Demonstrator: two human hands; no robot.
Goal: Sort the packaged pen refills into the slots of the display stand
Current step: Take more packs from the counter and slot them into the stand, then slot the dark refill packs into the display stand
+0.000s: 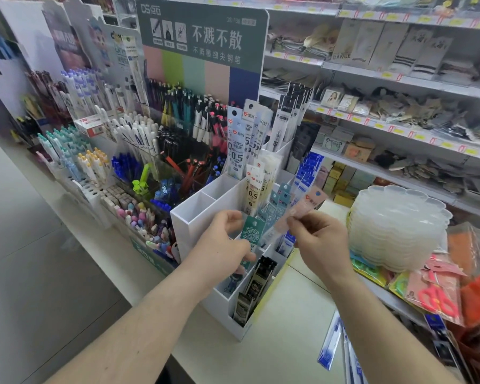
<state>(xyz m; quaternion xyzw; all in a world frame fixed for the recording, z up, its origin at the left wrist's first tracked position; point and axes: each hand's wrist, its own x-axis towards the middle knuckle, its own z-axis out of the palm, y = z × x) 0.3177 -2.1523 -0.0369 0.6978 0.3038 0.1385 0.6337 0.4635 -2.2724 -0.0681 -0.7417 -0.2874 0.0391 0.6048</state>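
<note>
Sorting well under way: most slots of the white display stand already hold upright refill packs, two at its left rear stand bare.

The right hand pinches a pale pink refill pack between its fingers, tilted over the stand's middle; the left hand has its fingers closed around a green refill pack sitting in a slot. The packs are thin, glossy plastic sleeves; the stand is rigid and matt. More blue packs lie loose on the table, seemingly left to sort.
</note>
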